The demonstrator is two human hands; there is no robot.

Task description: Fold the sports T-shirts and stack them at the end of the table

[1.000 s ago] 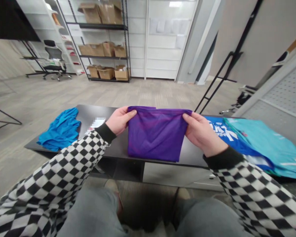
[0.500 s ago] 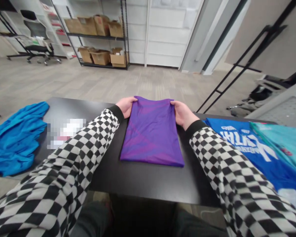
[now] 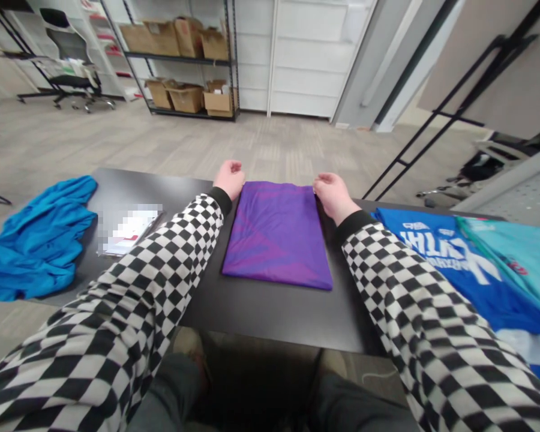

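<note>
A purple shirt (image 3: 279, 234) with faint magenta streaks lies flat on the dark table (image 3: 270, 318), folded into a near rectangle. My left hand (image 3: 230, 178) is at its far left corner, fingers curled and closed on the edge. At the far right corner my right hand (image 3: 335, 195) is likewise closed, thumb and fingertips pinching the cloth. The fingertips are partly hidden, so how firmly each holds is unclear. Both checkered sleeves reach along the shirt's sides.
On the left a crumpled blue garment (image 3: 40, 240) hangs over the table edge, beside a blurred flat item (image 3: 128, 231). Right of my arm lie a blue printed shirt (image 3: 436, 252) and a turquoise shirt (image 3: 517, 252), overlapping. A shelf with cardboard boxes (image 3: 186, 96) stands beyond.
The purple shirt was held up upright by its top corners. It has been lowered and now lies flat, slightly shorter toward me than half a second ago. My hands stay at its far corners.
</note>
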